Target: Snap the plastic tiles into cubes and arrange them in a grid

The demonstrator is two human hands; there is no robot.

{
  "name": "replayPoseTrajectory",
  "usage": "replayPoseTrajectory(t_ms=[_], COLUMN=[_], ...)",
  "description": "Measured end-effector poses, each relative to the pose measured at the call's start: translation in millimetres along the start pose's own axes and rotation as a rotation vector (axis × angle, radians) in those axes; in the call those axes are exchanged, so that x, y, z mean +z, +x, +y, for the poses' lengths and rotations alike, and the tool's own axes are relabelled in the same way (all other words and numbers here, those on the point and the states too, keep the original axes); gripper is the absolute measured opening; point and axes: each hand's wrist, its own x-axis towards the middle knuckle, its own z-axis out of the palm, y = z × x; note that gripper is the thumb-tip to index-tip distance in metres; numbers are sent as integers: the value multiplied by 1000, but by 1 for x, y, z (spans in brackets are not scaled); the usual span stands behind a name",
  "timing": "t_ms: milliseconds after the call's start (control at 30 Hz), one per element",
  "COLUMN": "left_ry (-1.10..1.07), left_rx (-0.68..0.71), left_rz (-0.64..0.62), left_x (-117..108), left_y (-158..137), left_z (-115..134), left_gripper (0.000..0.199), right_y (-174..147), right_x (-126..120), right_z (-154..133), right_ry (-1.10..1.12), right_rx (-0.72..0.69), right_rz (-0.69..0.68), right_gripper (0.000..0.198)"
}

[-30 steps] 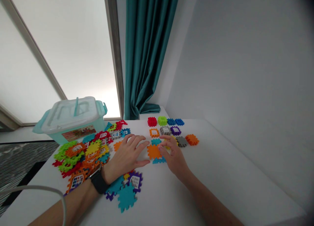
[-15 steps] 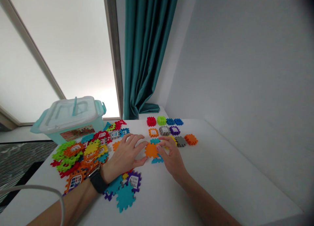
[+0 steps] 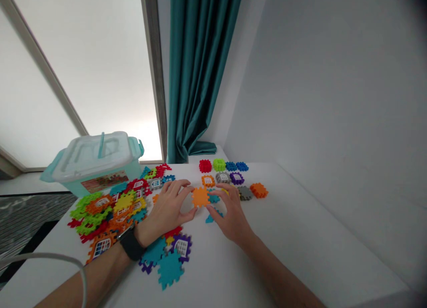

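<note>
An orange square tile with toothed edges is held up between both hands. My left hand, with a black watch on the wrist, grips its left side with thumb and fingers. My right hand has its thumb at the tile's lower right corner and its fingers curled by the right edge. Behind the tile, a teal toothed piece is partly covered. A blue toothed piece lies below the right thumb, and a yellow piece is mostly hidden behind the right fingers.
A heap of mixed tiles lies left, before a lidded teal box. Sorted stacks, including red, grey and orange, stand behind and right. A teal tile lies near; a cable crosses the lower left.
The orange tile has moved left and slightly up, uncovering more of the teal piece behind it. My left hand has shifted a little left, and the right fingers have followed the tile.
</note>
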Motion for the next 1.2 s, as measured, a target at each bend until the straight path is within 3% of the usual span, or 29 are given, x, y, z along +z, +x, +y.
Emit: replayPoseTrajectory(t_ms=[167, 533, 900, 1100, 1200], left_ry=[-1, -5, -26, 6, -13], left_rx=[-12, -2, -91, 5, 95], left_rz=[1, -12, -6, -102, -176], left_x=[1, -2, 3, -8, -19], left_y=[-1, 2, 1, 5, 9], left_z=[0, 5, 14, -1, -8], left_gripper=[39, 33, 33, 32, 50], right_y=[0, 0, 1, 4, 4], right_x=[0, 1, 3, -4, -6], right_z=[0, 2, 0, 10, 14], right_ry=[-52, -98, -157, -160, -133], right_rx=[-38, -67, -96, -141, -198], right_rz=[29, 15, 118, 81, 31], right_gripper=[14, 23, 13, 18, 19])
